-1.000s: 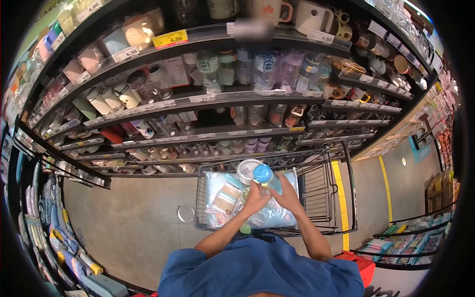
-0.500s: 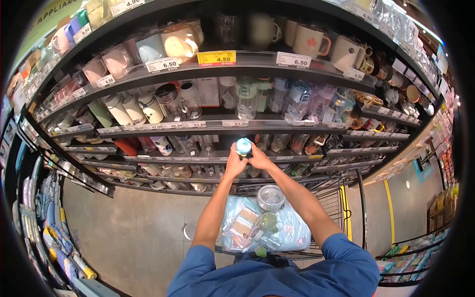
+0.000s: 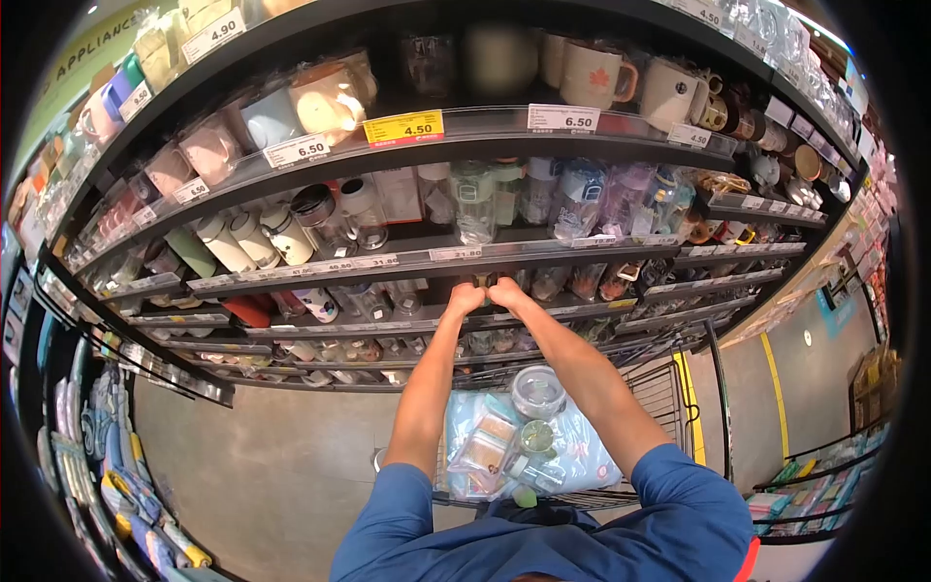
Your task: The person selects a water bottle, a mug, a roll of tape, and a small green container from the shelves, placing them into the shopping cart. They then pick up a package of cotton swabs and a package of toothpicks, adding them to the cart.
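Note:
Both arms stretch forward to a lower shelf (image 3: 427,303). My left hand (image 3: 466,296) and my right hand (image 3: 504,290) are close together there, both with curled fingers. A small dark part of something shows between them, but the hands hide most of it and I cannot make it out. Above them, clear and tinted bottles (image 3: 475,204) stand on the middle shelf, behind price labels. Below my forearms, a shopping cart (image 3: 659,403) holds a pale blue plastic package (image 3: 582,451), a clear round container (image 3: 537,391) and a green-topped jar (image 3: 536,436).
Mugs (image 3: 593,78) line the upper shelf, with a yellow price label (image 3: 404,127) on its edge. White flasks (image 3: 254,241) stand to the left. Folded textiles (image 3: 131,500) hang at the lower left, and wrapped goods (image 3: 815,495) fill a rack at the lower right.
The light-blue round top seen between my hands is now out of sight. My hands have closed into tighter, fist-like shapes, and the view has shifted slightly.

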